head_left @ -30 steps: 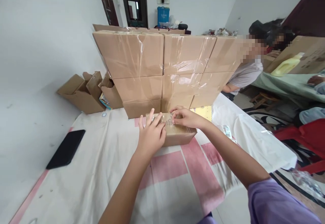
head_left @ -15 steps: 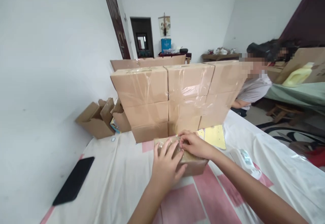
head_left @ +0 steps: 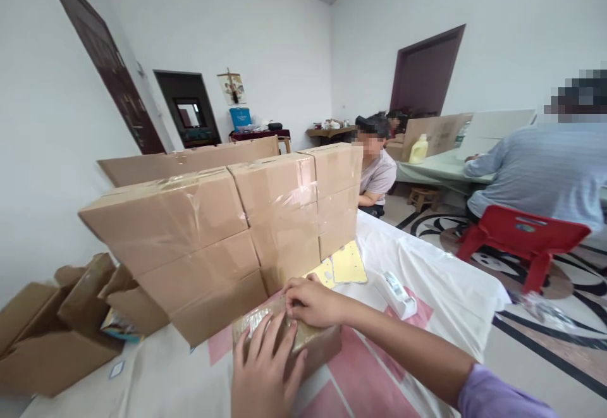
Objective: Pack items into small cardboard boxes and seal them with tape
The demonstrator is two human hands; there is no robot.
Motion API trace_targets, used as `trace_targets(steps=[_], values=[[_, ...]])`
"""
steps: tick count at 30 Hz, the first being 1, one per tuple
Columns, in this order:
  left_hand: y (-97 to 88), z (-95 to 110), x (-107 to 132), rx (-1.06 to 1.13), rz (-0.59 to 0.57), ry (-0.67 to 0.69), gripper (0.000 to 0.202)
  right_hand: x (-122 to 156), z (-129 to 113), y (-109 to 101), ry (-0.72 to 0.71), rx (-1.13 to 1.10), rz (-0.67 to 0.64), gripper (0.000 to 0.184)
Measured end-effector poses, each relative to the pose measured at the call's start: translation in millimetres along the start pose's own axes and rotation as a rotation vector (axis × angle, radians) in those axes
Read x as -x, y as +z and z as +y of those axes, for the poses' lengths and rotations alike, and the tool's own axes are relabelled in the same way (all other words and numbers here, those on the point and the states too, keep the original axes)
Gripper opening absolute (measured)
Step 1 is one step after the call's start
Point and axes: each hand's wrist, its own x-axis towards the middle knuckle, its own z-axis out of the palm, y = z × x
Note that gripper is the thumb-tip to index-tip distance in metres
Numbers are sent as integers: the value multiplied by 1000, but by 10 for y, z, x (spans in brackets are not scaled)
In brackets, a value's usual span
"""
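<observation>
A small cardboard box [head_left: 318,347] wrapped in clear tape lies on the white and pink cloth. My left hand [head_left: 264,374] rests flat on its top, fingers spread. My right hand [head_left: 310,301] presses on the box's far top edge, fingers curled on the tape. Right behind the box stands a stack of taped cardboard boxes [head_left: 227,228], several high and wide.
Open empty cartons [head_left: 52,336] lie at the left. Yellow sheets [head_left: 348,263] and a white device [head_left: 396,293] lie on the cloth to the right. One person sits behind the stack [head_left: 377,174]; another sits on a red chair [head_left: 521,234] at the right.
The view has swung up and to the right, bringing the room and the seated person on the red chair into view. Both hands stay on the small box.
</observation>
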Motion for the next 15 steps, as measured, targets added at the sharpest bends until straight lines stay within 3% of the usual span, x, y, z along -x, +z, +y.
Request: trace_targets(steps=[15], values=[[39,-102,-15,-108,9,165,36,44,16,0,-14,-39,25,8]])
